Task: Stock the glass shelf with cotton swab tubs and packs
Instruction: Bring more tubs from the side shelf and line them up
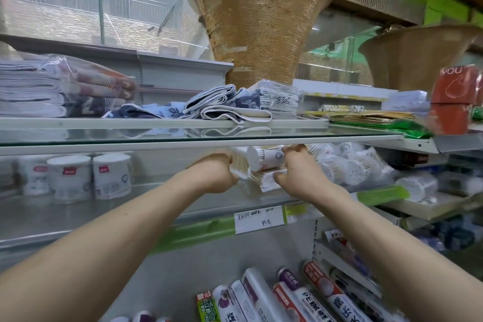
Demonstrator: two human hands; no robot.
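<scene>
Both my arms reach under the upper glass shelf (pixel 183 142) to the shelf below. My left hand (pixel 215 172) grips a flat pack of cotton swabs (pixel 239 163) from its left side. My right hand (pixel 299 168) holds the right side of a small stack: a white cotton swab tub (pixel 264 157) lying on its side on top of another swab pack (pixel 265 178). Three upright white swab tubs (pixel 90 175) stand further left on the same shelf. A pile of tubs and bagged swabs (pixel 350 165) lies to the right of my hands.
Folded towels (pixel 230 104) and wrapped cloth stacks (pixel 52 89) lie on the upper glass shelf, with orange boxes (pixel 452 102) at the far right. A handwritten price label (pixel 258 218) hangs on the shelf edge. Rolls of cling film (pixel 287 295) fill the lower shelf.
</scene>
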